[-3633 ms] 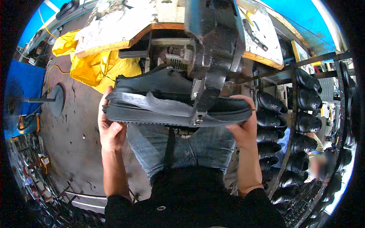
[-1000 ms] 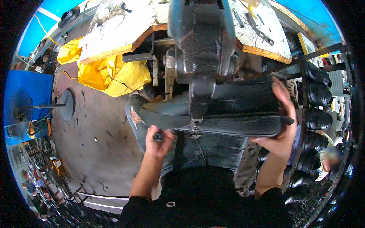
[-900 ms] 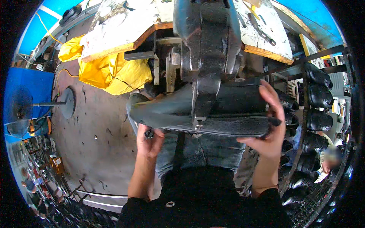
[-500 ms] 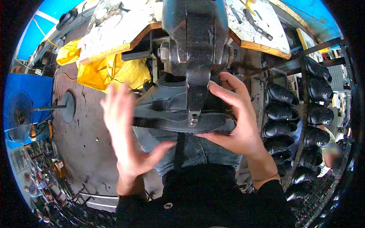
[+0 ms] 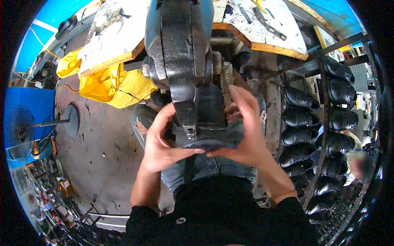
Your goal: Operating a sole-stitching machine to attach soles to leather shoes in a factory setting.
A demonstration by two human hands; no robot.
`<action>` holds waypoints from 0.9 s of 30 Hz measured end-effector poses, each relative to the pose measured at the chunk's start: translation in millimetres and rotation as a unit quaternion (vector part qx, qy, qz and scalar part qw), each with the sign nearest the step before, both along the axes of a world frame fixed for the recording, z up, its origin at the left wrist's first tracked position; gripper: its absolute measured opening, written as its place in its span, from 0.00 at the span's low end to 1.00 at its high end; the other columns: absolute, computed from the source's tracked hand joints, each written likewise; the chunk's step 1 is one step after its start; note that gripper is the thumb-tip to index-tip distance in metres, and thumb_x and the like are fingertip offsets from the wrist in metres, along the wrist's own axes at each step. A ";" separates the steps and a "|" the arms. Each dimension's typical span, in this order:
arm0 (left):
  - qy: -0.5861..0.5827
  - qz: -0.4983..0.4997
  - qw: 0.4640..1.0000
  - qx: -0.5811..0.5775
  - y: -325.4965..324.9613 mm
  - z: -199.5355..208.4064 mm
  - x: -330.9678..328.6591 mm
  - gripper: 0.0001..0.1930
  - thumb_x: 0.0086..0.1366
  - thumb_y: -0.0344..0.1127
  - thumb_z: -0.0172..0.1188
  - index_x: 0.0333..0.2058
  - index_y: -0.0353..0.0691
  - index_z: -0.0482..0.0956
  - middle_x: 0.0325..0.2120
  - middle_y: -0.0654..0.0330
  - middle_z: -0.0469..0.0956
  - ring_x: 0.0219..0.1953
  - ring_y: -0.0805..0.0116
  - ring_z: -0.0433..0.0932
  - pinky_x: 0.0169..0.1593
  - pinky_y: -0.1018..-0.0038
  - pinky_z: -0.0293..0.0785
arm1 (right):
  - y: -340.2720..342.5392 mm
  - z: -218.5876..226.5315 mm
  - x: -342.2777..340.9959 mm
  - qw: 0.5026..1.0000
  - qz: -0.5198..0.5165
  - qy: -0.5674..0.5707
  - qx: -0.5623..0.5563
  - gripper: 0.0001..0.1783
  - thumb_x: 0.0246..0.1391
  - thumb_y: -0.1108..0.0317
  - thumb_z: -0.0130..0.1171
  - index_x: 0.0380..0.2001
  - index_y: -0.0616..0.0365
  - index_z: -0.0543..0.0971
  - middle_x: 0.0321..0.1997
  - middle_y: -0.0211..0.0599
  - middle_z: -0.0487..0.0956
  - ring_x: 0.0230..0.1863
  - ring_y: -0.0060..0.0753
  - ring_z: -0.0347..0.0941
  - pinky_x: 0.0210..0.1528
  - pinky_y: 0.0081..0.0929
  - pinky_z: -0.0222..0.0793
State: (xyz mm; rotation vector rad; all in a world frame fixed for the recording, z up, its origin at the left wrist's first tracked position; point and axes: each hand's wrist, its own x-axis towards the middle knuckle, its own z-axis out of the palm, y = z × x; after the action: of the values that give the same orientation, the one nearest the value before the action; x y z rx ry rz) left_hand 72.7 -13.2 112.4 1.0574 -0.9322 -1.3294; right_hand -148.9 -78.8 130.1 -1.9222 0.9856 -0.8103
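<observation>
A black shoe [image 5: 210, 137] sits under the presser arm of a heavy black machine [image 5: 180, 45], one end pointing towards me. Motion blurs it, and I cannot tell whether that end is toe or heel. My left hand [image 5: 159, 143] wraps its left side, the fingers partly hidden behind the machine's narrow foot [image 5: 189, 130]. On the right, my right hand [image 5: 246, 135] curves round the shoe with its thumb along the near rim and its fingers bent above the right side. The two thumb tips almost meet at the near end.
White worktops [image 5: 111, 37] with wooden edges flank the machine; a dark metal tool [image 5: 269, 24] lies on the right one. Yellow sheeting [image 5: 117, 86] hangs at left, near a standing fan [image 5: 22, 127]. A rack [image 5: 322, 123] of black shoes stands at right, with a person [image 5: 355, 164] beyond.
The shoe has swung from lying sideways to pointing towards me. My left hand has come in from the left onto it. The machine head sits further left in view.
</observation>
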 end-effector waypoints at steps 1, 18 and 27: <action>0.050 0.009 0.997 0.052 -0.3 -3.1 -5.2 0.53 0.35 0.23 0.84 0.63 0.33 0.65 0.56 0.58 0.74 0.58 0.66 0.73 0.62 0.69 0.69 | 5.4 -26.4 -8.5 0.998 0.000 -0.018 0.053 0.61 0.36 0.64 0.81 0.72 0.56 0.57 0.72 0.46 0.59 0.63 0.43 0.66 0.62 0.41 0.69; 0.179 0.080 0.977 0.087 21.6 -58.9 -42.1 0.57 0.38 0.13 0.77 0.68 0.37 0.55 0.55 0.54 0.74 0.55 0.58 0.77 0.56 0.61 0.78 | -21.8 -42.2 -157.2 0.995 -0.099 -0.016 -0.022 0.55 0.14 0.73 0.76 0.59 0.58 0.73 0.57 0.40 0.78 0.61 0.41 0.72 0.67 0.38 0.64; -0.053 0.056 0.995 0.066 5.0 -55.2 -40.9 0.48 0.48 0.24 0.77 0.67 0.33 0.60 0.59 0.50 0.72 0.58 0.62 0.73 0.62 0.64 0.71 | -3.3 32.7 -174.2 0.991 -0.043 0.104 -0.073 0.41 0.25 0.74 0.79 0.50 0.57 0.75 0.54 0.43 0.79 0.56 0.44 0.76 0.60 0.38 0.70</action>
State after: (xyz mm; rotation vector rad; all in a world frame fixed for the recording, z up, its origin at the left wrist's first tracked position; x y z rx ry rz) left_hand 31.7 -8.2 57.2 1.2738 -0.8595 -1.2643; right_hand -323.1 -82.1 162.8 -2.1348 1.1683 -0.7593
